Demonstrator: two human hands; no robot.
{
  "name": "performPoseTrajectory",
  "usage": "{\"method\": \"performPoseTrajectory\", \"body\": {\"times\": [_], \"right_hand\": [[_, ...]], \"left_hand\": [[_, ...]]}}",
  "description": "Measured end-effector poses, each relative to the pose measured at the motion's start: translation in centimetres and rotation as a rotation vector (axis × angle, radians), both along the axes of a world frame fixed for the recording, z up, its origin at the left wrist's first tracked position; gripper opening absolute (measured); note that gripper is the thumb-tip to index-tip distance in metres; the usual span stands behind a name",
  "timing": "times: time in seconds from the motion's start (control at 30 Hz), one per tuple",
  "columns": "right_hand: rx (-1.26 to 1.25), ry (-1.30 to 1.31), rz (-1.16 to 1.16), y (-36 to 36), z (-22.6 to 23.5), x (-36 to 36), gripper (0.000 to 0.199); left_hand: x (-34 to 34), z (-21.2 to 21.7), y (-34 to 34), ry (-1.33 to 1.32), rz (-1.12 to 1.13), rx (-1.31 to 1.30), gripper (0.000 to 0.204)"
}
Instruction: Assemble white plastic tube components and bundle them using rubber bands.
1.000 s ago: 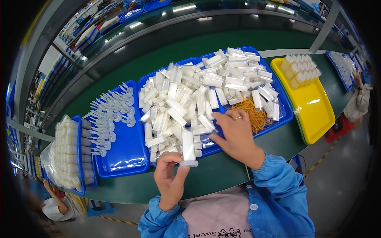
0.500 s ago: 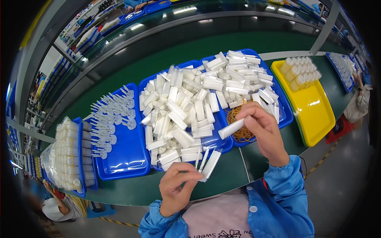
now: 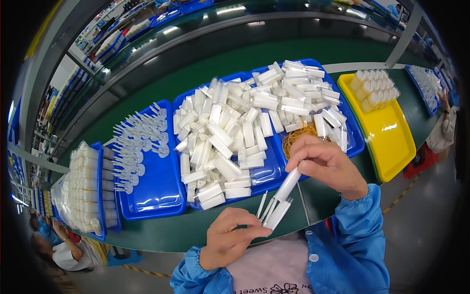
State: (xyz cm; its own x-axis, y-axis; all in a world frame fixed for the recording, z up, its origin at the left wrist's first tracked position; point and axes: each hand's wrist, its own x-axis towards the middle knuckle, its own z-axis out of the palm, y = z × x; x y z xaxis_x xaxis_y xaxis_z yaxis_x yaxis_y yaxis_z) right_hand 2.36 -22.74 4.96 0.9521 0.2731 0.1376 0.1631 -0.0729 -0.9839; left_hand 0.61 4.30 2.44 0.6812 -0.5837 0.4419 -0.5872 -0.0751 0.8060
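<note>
My left hand (image 3: 232, 237) pinches the lower ends of a clear-wrapped white piece (image 3: 277, 213) and a couple of thin white sticks (image 3: 262, 203), which fan upward. Between thumb and fingers, my right hand (image 3: 328, 164) grips the top of a white tube (image 3: 287, 184). The tube tilts down to the left, its lower end meeting the tops of the things in my left hand. Whether it goes around a stick or only touches cannot be made out. Behind my hands, a heap of clear-wrapped white pieces (image 3: 220, 142) fills two blue trays (image 3: 274, 177).
Tan rubber bands (image 3: 299, 134) lie beside my right hand. To the left are a blue tray (image 3: 154, 203) of clear stemmed parts (image 3: 142, 142) and stacked white cylinders (image 3: 83, 191). A yellow tray (image 3: 391, 142) with wrapped cylinders (image 3: 374, 90) stands right. Co-workers sit at both sides.
My right hand has turned and come down and nearer, bringing the white tube to the pieces in my left hand. My left hand has moved slightly right.
</note>
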Motion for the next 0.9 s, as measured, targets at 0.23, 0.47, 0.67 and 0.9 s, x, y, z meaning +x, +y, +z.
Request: {"method": "performPoseTrajectory", "body": {"times": [0.23, 0.47, 0.67, 0.9], "right_hand": [[-0.007, 0.011, -0.032, -0.7, 0.6, -0.1, 0.015], [0.087, 0.095, 0.019, 0.1, 0.2, 0.0, 0.016], [-0.087, 0.02, 0.144, 1.7, 1.6, -0.9, 0.013], [-0.083, -0.006, 0.107, 3.3, 1.4, -1.4, 0.012]], "left_hand": [[0.2, 0.0, 0.2, -0.052, -0.017, -0.04, 0.039], [0.4, 0.2, 0.3, -0.042, -0.064, -0.007, 0.042], [0.8, 0.1, 0.0, -0.131, -0.083, 0.01, 0.039], [-0.4, 0.3, -0.6, 0.062, 0.317, -0.017, 0.031]]}}
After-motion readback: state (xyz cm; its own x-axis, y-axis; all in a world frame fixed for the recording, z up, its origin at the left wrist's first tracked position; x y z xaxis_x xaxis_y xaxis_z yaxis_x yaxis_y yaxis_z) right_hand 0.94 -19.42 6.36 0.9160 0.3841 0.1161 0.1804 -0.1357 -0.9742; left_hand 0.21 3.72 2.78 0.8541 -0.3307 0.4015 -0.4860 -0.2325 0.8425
